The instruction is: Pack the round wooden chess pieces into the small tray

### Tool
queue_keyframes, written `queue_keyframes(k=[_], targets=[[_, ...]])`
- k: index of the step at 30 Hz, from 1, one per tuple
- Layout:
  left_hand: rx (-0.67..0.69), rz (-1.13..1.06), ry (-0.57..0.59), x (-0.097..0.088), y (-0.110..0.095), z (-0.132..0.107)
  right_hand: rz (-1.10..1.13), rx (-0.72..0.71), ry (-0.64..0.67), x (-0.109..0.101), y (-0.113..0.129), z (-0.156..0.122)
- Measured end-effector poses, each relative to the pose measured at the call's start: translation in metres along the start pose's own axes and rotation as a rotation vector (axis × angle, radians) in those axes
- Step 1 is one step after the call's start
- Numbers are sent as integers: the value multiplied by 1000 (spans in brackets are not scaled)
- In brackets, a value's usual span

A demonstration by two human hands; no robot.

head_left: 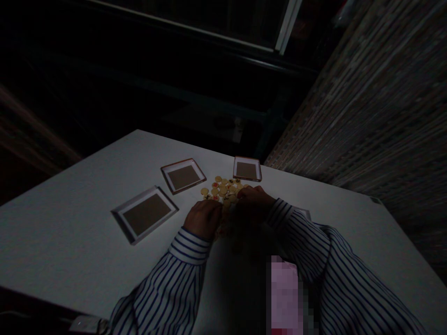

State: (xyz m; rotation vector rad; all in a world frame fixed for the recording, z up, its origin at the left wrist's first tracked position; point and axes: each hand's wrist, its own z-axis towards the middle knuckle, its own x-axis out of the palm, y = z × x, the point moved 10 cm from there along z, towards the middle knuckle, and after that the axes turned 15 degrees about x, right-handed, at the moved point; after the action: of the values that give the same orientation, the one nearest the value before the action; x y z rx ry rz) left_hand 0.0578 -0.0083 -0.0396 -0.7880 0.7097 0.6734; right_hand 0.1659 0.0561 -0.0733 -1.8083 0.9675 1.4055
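A loose pile of round wooden Chinese chess pieces lies on the white table, some showing red or black characters. My left hand is at the pile's near left edge, its fingers curled and partly hidden. Over the right side of the pile is my right hand, fingers bent down among the pieces. Whatever either hand holds is too dark and covered to make out. More pieces lie in deep shadow between my wrists.
Three shallow open boxes with brown bottoms surround the pile: a pale one at left, a red-rimmed one behind it, and another at the back. A pale edge shows beyond my right sleeve. The table ends near a textured curtain.
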Motion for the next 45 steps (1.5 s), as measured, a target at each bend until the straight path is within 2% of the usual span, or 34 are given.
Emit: queue_keyframes(k=[7, 11, 15, 19, 24, 28, 31, 35, 40, 45], targets=[[-75, -101, -78, -2, 2, -2, 15, -54, -143, -27, 11, -22], [-163, -241, -47, 5, -3, -5, 114, -61, -155, -40, 21, -43], [-233, -408, -15, 16, -11, -9, 228, -73, -176, -43, 24, -63], [-273, -599, 13, 28, -23, -10, 326, -76, -265, -47, 21, -82], [-372, -834, -20, 36, -38, -13, 430, -110, -391, -51, 15, -107], [-409, -874, 16, 42, -48, -14, 506, -110, -490, -51, 6, -128], [-382, -883, 56, 48, -56, -13, 549, -88, -526, -49, -1, -140], [-305, -904, 82, 55, -68, -9, 637, -46, -533, -46, -11, -151], [-301, -956, 134, 65, -83, -4, 652, -2, -515, -40, -19, -158], [-327, -866, 92, 62, -89, 4, 686, 62, -605, -39, -33, -167]])
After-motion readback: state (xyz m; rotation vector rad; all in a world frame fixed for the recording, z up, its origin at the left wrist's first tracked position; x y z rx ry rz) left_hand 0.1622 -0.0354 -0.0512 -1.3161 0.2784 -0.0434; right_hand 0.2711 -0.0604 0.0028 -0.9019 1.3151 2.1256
